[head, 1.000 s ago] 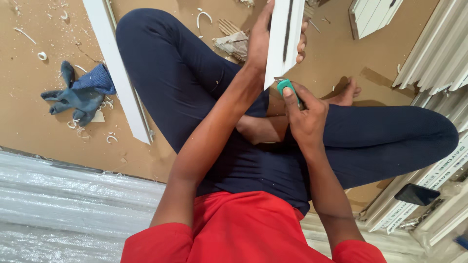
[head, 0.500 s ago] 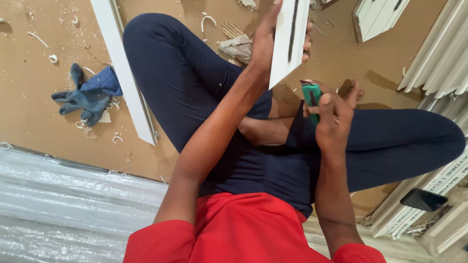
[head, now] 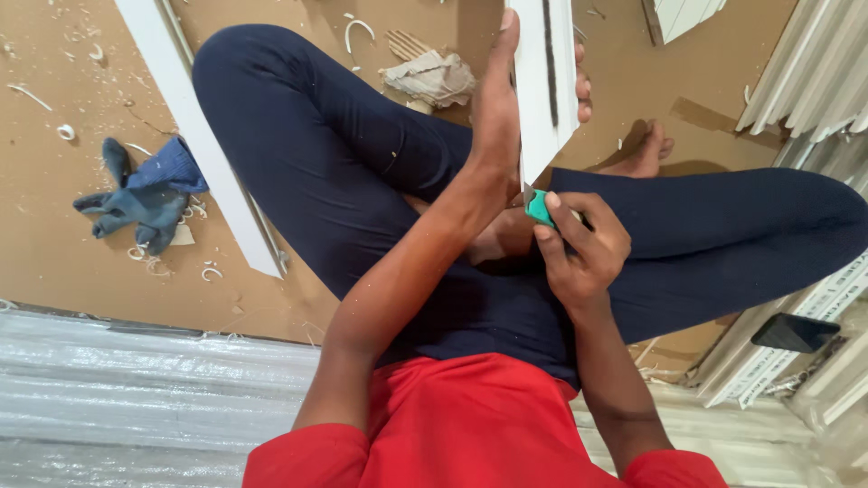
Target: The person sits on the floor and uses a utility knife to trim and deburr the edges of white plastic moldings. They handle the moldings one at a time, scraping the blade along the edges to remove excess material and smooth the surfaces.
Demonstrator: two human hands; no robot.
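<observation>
I sit cross-legged on a brown floor in dark blue trousers. My left hand [head: 506, 108] grips a white profile strip [head: 542, 81] with a dark groove, holding it upright over my lap. My right hand [head: 579, 248] is closed around a small green-handled cutter [head: 540, 208], whose blade touches the strip's lower cut end.
A second white strip [head: 194, 136] lies on the floor at my left knee. Blue gloves [head: 145, 194] and white curled shavings [head: 212, 271] lie left of it. A crumpled rag [head: 434, 77] sits ahead. Stacked white profiles [head: 805, 72] fill the right side; a dark phone [head: 796, 333] lies lower right.
My right hand with the green cutter swung out to the right, then came back in against the strip's lower end. My left hand kept hold of the strip.
</observation>
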